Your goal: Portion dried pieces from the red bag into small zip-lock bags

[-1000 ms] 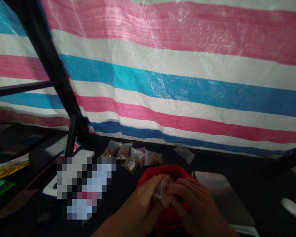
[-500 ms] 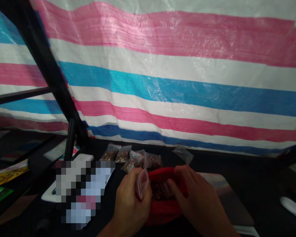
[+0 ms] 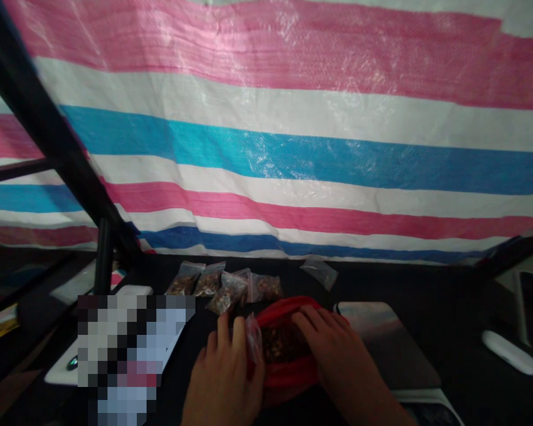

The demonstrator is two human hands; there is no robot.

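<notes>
A red plastic bag point(image 3: 288, 376) lies wide open in front of me, with small brown and yellowish pieces point(image 3: 278, 343) inside. At its left side, my left hand point(image 3: 224, 373) pinches a small clear zip bag point(image 3: 254, 338) between thumb and fingers. My right hand point(image 3: 342, 352) reaches over the red bag's right rim, fingers curled down toward the pieces. Its thumb is hidden, and I cannot make out what those fingers hold. Just beyond lie several filled zip bags point(image 3: 226, 294) with similar brown contents.
A flat clear bag point(image 3: 320, 272) lies at the back of the black table. To the right are a grey flat object point(image 3: 391, 343) and a white rounded item point(image 3: 509, 352). On the left stand a white device point(image 3: 133, 291) and a dark post point(image 3: 103, 257). Striped sheeting point(image 3: 266, 148) hangs behind.
The view has shifted, so things sit further left. My right fingers have curled down over the red bag's contents. The left hand has turned, back up, still holding the small zip bag.
</notes>
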